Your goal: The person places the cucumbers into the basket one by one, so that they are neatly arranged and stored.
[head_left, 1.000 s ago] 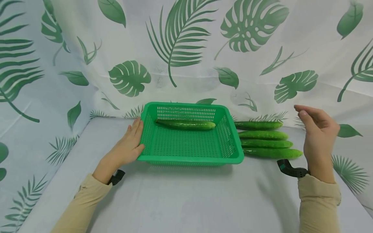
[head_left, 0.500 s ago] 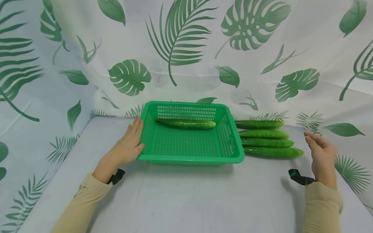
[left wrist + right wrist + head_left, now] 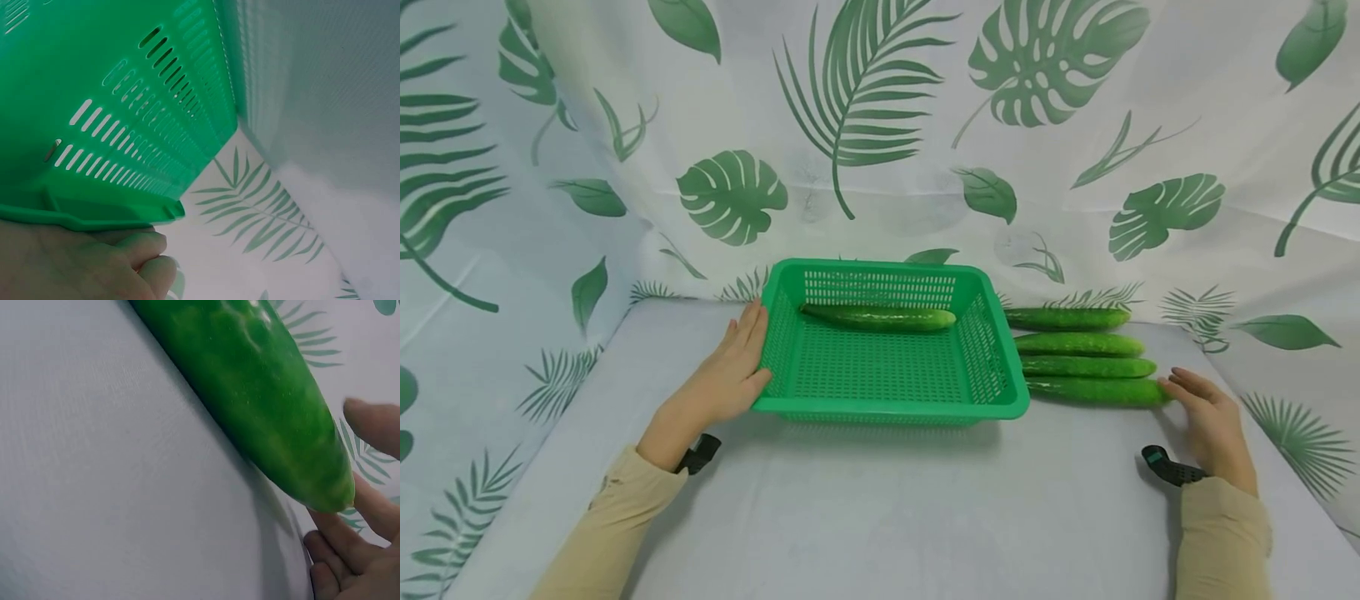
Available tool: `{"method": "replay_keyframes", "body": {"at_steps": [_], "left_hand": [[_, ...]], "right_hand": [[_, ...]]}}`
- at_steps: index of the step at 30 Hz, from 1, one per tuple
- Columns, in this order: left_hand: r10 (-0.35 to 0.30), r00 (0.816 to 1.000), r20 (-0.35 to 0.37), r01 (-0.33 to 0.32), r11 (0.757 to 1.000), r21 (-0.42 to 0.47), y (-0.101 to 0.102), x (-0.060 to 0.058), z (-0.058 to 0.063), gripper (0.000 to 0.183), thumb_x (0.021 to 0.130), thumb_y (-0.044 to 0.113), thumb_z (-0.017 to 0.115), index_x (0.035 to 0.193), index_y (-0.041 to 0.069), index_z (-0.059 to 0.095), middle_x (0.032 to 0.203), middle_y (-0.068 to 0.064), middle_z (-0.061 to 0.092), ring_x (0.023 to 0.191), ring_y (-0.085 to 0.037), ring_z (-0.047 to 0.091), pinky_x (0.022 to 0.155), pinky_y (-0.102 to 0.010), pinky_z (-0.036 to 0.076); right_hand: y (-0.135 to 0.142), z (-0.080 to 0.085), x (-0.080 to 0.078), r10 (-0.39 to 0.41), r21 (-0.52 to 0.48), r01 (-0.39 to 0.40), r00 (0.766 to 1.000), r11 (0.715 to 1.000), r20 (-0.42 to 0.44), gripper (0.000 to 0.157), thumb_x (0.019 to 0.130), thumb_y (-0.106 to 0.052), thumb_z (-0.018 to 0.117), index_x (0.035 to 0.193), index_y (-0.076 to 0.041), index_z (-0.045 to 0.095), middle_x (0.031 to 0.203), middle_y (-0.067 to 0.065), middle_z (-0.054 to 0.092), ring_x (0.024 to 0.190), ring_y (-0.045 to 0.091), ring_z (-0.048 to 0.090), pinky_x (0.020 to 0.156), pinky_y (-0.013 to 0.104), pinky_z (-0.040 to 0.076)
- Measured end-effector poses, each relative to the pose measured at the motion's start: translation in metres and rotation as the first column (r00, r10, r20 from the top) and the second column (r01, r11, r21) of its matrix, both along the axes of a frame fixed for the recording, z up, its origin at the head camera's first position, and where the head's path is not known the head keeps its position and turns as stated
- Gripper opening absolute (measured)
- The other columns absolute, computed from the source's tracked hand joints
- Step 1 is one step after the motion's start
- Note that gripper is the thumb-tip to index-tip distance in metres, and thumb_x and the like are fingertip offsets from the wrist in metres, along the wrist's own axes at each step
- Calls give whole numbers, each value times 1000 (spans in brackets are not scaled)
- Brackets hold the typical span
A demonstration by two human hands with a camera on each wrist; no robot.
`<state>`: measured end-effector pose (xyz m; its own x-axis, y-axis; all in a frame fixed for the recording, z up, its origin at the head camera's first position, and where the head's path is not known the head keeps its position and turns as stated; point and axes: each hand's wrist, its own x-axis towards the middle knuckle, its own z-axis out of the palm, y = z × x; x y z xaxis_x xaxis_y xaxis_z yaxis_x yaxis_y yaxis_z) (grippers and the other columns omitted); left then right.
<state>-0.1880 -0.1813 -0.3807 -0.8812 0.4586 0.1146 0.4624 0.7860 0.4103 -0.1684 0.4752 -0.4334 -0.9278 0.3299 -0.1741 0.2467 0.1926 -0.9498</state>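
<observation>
A green plastic basket (image 3: pixel 895 412) with slotted walls stands mid-table, one cucumber (image 3: pixel 880 318) lying along its back side. My left hand (image 3: pixel 726 375) rests against the basket's left rim, fingers extended; in the left wrist view the hand (image 3: pixel 94 262) lies along that rim. To the right of the basket, several cucumbers lie side by side. My right hand (image 3: pixel 1213 417) is at the free tip of the nearest cucumber (image 3: pixel 1097 391). The right wrist view shows the thumb (image 3: pixel 378 425) apart from this cucumber (image 3: pixel 250 394), with the other fingers beyond and below its tip.
The other loose cucumbers (image 3: pixel 1086 367) lie just behind the nearest one, their left ends hidden by the basket. A white cloth (image 3: pixel 880 517) covers the table. Leaf-printed curtain (image 3: pixel 895 208) hangs close behind the basket and along both sides.
My right hand has come down from above the table's right side and moved left to the nearest cucumber's tip. The left hand and the basket have stayed in place.
</observation>
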Motion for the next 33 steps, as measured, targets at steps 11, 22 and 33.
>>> {"method": "replay_keyframes", "body": {"at_steps": [11, 22, 33], "left_hand": [[4, 1000, 1, -4, 1000, -5, 0, 1, 1, 77, 95, 10, 43, 152, -13, -3, 162, -23, -14, 150, -37, -8, 120, -53, 1], [15, 1000, -7, -15, 1000, -20, 2, 0, 2, 76, 94, 11, 41, 153, -12, -2, 162, -22, -13, 150, -37, -6, 121, -52, 1], [30, 999, 11, -30, 998, -48, 6, -6, 5, 71, 95, 10, 34, 153, -12, -2, 162, -24, -13, 150, -34, -8, 121, -52, 2]], "right_hand": [[7, -1, 2, 198, 211, -213, 976, 954, 91, 78, 96, -37, 64, 160, -27, 20, 156, 19, 21, 145, 41, 5, 118, 58, 6], [8, -2, 1, 236, 190, -253, 966, 948, 109, 86, 94, -34, 68, 161, -28, 14, 164, 19, -6, 145, 48, -2, 114, 66, 4], [7, -2, 2, 235, 191, -250, 967, 949, 95, 83, 94, -33, 69, 160, -26, 19, 166, 9, -4, 148, 42, -6, 115, 64, 2]]}}
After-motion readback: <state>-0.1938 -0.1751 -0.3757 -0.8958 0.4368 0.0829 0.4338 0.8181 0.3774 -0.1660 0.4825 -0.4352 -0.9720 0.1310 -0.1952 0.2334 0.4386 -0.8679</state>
